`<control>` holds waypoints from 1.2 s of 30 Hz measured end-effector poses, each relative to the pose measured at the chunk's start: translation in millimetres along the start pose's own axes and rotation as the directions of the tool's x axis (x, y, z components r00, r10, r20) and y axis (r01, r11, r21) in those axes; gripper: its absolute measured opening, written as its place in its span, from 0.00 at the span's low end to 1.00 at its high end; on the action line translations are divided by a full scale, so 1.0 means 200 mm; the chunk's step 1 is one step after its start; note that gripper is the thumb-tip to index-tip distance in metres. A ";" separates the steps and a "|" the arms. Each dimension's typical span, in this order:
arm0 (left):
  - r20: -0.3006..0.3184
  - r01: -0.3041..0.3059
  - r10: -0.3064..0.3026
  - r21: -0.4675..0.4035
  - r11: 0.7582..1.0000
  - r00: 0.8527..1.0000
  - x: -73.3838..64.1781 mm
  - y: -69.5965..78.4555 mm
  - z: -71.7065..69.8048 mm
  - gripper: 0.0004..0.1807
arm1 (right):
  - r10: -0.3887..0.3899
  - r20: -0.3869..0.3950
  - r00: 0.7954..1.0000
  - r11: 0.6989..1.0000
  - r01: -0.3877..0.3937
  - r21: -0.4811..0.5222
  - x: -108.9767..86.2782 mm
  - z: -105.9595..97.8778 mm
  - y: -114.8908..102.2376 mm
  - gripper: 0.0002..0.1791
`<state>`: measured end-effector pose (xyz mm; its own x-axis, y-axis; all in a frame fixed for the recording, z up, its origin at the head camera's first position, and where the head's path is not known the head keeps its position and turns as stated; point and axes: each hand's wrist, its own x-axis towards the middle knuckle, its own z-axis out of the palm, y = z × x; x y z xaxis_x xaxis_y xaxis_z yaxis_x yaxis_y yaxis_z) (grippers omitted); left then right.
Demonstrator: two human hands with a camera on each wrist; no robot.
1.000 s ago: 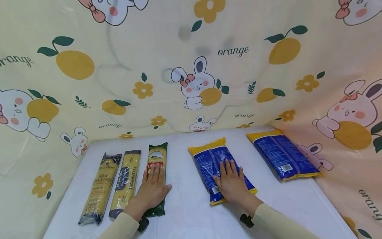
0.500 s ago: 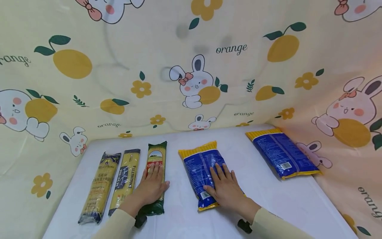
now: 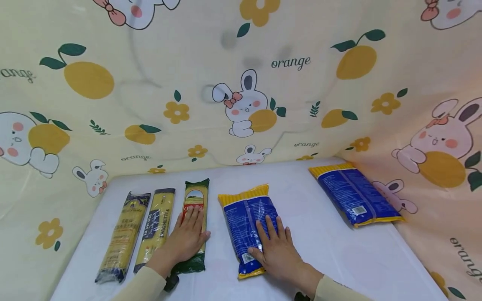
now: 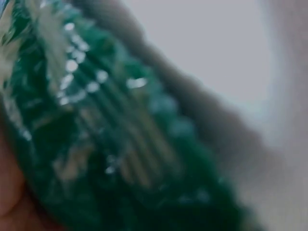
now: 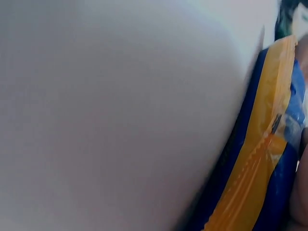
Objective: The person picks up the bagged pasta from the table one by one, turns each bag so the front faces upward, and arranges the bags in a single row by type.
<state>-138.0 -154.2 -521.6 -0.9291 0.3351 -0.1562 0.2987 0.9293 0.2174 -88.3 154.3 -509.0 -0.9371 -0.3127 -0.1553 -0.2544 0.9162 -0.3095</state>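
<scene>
In the head view my left hand (image 3: 187, 238) lies flat, fingers straight, on a green-ended spaghetti packet (image 3: 196, 191). That packet's crinkled green end (image 4: 110, 120) fills much of the left wrist view. My right hand (image 3: 278, 253) rests with spread, straight fingers on the lower right part of a blue bag with yellow ends (image 3: 242, 217); its contents cannot be seen. The bag's yellow end seam (image 5: 262, 144) shows in the right wrist view, with part of the hand at the edge. Left of the green packet lie a spaghetti packet with a dark label (image 3: 156, 223) and another pasta packet (image 3: 123, 238).
A second blue and yellow bag (image 3: 355, 194) lies at the right edge of the white table (image 3: 339, 255). Patterned cloth (image 3: 188, 54) with rabbits and oranges hangs behind the table and along its sides.
The blue bag under my right hand has slid left and toward me, closer to the green packet, and stands straighter. My left hand has stayed on the green packet.
</scene>
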 end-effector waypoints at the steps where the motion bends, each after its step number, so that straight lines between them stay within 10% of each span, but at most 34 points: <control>1: -0.001 0.002 -0.002 -0.007 1.000 1.000 0.00 0.00 0.00 0.45 | -0.003 0.010 1.000 1.000 0.003 0.003 -0.01 0.01 -0.02 0.47; 13: -0.022 0.006 -0.006 0.022 1.000 1.000 -0.01 0.00 0.04 0.47 | -0.070 0.036 0.997 0.997 0.071 -0.032 -0.09 0.03 -0.01 0.51; 19: 0.004 0.037 -0.037 0.029 0.999 0.999 0.04 0.04 -0.11 0.41 | -0.074 0.043 0.996 0.997 0.074 -0.005 -0.07 0.05 -0.01 0.52; 27: -0.143 -0.023 0.030 0.056 0.998 0.989 0.37 0.35 -0.31 0.22 | -0.056 0.015 0.998 0.998 0.057 -0.037 -0.08 0.04 -0.01 0.52; 36: -0.150 -0.139 0.161 0.147 0.979 0.975 0.68 0.64 -0.23 0.26 | -0.094 -0.002 0.996 0.995 0.094 -0.038 -0.09 0.06 -0.01 0.52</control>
<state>-235.9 3.6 -469.9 -0.8908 0.4536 0.0275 0.4541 0.8861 0.0927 -68.2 155.5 -517.8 -0.9095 -0.3969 -0.1236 -0.3501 0.8916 -0.2871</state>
